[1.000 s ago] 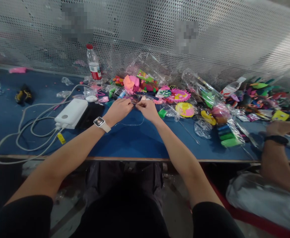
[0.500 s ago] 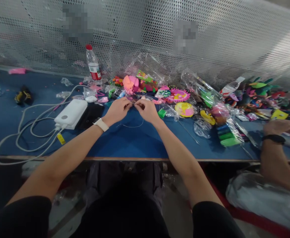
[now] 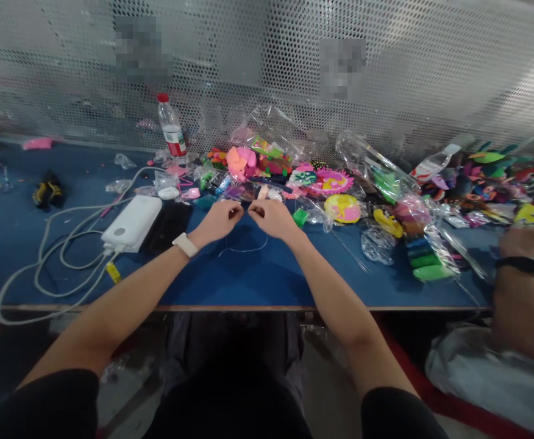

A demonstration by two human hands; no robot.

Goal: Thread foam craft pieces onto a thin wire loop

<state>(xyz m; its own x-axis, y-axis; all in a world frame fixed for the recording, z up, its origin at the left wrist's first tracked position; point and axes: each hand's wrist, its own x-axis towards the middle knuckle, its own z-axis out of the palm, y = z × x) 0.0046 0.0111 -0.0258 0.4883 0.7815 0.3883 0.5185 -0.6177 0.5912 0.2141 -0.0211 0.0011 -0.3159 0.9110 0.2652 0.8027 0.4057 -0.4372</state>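
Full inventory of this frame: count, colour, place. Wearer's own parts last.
Panel: 1, grey, back
Table: 1, blue, across middle
Red-capped bottle: 1, clear, back left
Tilted bottle: 1, clear, right
Box: 1, white, left
Cables: count unclear, white, left
Slab: 1, black, beside box
Disc: 1, yellow and pink, right of hands
Craft pieces: many, multicoloured, centre to right
Plastic bags: several, clear, among pieces
Thread: 1, pale, near hands
Co-worker's arm: 1, bare, far right
Wristband: 1, cream, left wrist
Left hand: 1, bare, centre
Right hand: 1, bare, centre
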